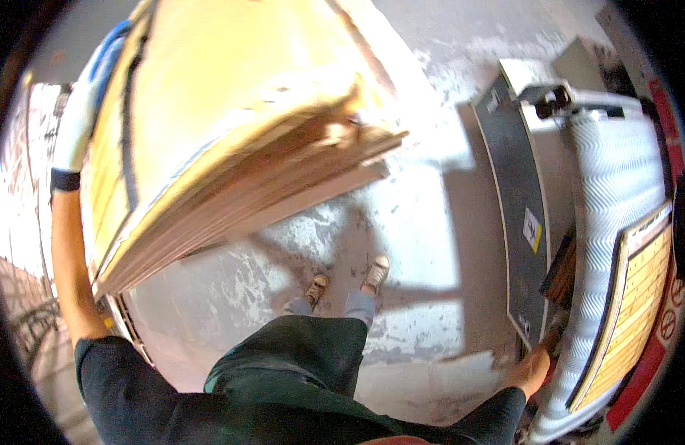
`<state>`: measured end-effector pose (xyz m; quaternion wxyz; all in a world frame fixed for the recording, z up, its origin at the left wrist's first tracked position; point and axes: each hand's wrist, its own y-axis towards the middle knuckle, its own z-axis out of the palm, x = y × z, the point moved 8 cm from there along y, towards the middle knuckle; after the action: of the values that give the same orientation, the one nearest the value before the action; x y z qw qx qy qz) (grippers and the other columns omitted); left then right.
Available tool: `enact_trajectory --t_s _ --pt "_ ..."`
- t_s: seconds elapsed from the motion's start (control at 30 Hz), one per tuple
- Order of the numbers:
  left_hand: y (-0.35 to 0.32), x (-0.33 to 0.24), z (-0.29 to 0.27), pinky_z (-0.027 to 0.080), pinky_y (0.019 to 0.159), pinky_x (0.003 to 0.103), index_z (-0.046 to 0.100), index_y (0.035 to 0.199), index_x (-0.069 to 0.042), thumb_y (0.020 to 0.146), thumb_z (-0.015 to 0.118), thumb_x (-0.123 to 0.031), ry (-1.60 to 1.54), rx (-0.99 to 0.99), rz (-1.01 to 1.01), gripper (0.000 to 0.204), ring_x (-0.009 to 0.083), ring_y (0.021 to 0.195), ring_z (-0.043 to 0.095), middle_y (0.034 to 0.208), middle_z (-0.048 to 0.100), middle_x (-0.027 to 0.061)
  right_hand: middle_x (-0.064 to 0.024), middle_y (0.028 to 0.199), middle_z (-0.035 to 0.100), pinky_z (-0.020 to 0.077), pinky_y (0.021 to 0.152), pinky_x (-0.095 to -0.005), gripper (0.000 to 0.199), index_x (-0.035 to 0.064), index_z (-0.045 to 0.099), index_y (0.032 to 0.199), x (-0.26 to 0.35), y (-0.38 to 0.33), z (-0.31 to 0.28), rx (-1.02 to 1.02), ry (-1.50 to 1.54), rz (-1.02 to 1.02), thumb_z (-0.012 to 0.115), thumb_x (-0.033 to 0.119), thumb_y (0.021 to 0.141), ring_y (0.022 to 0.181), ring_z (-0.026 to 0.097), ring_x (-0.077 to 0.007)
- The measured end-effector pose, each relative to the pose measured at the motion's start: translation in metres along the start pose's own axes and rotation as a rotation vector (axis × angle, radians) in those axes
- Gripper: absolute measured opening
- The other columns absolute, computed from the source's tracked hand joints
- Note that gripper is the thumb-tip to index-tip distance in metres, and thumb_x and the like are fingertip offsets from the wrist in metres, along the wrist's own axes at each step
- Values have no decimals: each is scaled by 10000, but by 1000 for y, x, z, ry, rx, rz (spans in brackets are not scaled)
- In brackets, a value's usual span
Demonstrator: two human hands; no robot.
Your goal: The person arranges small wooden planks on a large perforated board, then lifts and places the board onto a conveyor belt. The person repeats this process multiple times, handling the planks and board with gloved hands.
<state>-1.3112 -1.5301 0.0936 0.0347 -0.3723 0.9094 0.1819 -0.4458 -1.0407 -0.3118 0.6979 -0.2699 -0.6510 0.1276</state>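
A thick stack of pale wooden sheets (231,170) fills the upper left, tilted, with its layered edge facing me. My left hand (79,111), in a white and blue glove, is raised along the stack's left side and grips it. My right hand (532,367) is bare and reaches low to the right. It touches the lower edge of a grey machine (517,200), beside a dark wooden piece (561,271). Its fingers are partly hidden, so whether they close on anything is unclear.
The machine carries a white ribbed belt (617,208) with a yellowish panel (639,311) lying on it. My two shoes (316,285) (376,271) stand on a stained concrete floor (417,222). A metal rack (31,326) shows at the far left.
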Motion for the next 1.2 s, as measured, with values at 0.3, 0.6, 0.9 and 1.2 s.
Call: enact_trajectory --t_s 0.3,0.6,0.9,1.2 --pt "15 -5 5 372 1232 391 504 1523 -92 1117 520 -339 304 11 184 476 372 1469 460 1575 497 194 -148 1670 380 230 1257 -426 760 43 399 1603 -32 -68 50 -35 -43 -4 497 554 1050 1520 361 -293" --pt "5 -14 -7 319 1230 499 487 1518 -10 1059 595 -419 190 -98 142 624 449 1461 429 1517 506 282 -5 667 637 507 523 -317 124 56 741 759 -145 -164 96 488 -964 -171 735 56 883 568 603 -119" --pt "5 -7 -11 247 1253 556 470 1482 118 1084 382 -569 191 92 204 799 493 1474 385 1532 448 348 18 884 599 476 733 -226 230 -15 687 1126 153 -469 453 841 -470 -923 748 17 908 785 547 -73" --pt "-76 -35 -38 221 1276 562 584 1435 28 1074 480 -521 -36 63 432 666 458 1510 362 1561 472 274 -174 1178 701 506 1002 -452 415 82 743 1211 120 -669 825 1355 -871 -2030 815 285 856 1113 664 -397"
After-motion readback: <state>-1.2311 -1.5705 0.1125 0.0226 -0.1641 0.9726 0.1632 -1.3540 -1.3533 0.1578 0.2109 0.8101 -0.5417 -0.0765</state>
